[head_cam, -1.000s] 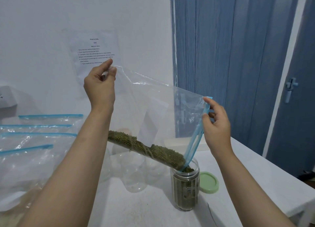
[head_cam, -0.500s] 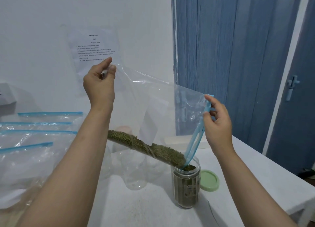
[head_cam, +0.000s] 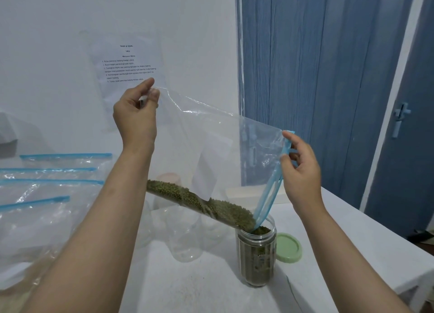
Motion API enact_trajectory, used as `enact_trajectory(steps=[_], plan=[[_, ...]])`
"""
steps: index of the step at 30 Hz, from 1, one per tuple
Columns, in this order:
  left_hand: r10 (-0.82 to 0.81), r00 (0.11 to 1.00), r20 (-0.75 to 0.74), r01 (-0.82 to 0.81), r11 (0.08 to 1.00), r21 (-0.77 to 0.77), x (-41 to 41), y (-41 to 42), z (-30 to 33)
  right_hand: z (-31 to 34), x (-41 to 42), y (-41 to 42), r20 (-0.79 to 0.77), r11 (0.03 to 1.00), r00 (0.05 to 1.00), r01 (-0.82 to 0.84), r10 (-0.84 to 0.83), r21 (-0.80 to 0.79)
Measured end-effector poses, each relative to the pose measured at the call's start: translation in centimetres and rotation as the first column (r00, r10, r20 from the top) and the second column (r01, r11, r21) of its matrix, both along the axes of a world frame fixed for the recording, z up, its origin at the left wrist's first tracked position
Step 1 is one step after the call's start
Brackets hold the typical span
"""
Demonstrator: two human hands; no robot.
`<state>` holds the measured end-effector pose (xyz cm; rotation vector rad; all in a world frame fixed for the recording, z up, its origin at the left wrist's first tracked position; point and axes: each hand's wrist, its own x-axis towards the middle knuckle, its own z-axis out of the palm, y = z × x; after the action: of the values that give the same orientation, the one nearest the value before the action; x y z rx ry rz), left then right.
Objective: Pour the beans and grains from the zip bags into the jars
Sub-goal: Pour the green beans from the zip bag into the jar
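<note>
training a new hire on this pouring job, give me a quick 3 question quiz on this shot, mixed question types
1. True or false: the green lid is screwed onto the jar.
2. Which hand holds the zip bag by its blue zipper end? A) left hand B) right hand C) neither
3. Fill in: the green beans slide along the bag's lower edge into the ____ of the jar.

Key:
1. False; it lies on the table beside the jar.
2. B; the left hand pinches the raised bottom corner.
3. mouth
</note>
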<state>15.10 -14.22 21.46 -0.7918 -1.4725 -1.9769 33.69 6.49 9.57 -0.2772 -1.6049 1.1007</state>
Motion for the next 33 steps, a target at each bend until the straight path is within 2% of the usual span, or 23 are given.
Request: enact_trajectory(steps=[19, 33], plan=[[0.022, 1.000, 0.016, -0.021, 1.000, -0.019, -0.23, -0.50, -0.05, 0.47, -0.49, 0.11, 0.000, 0.994, 0.996, 0.086, -0.087, 0.060], [0.014, 1.000, 0.003, -0.014, 1.000, -0.024, -0.38, -0.66, -0.08, 0.47, -0.75, -0.15, -0.046, 0.993, 0.992, 0.117, -0.116, 0.009]])
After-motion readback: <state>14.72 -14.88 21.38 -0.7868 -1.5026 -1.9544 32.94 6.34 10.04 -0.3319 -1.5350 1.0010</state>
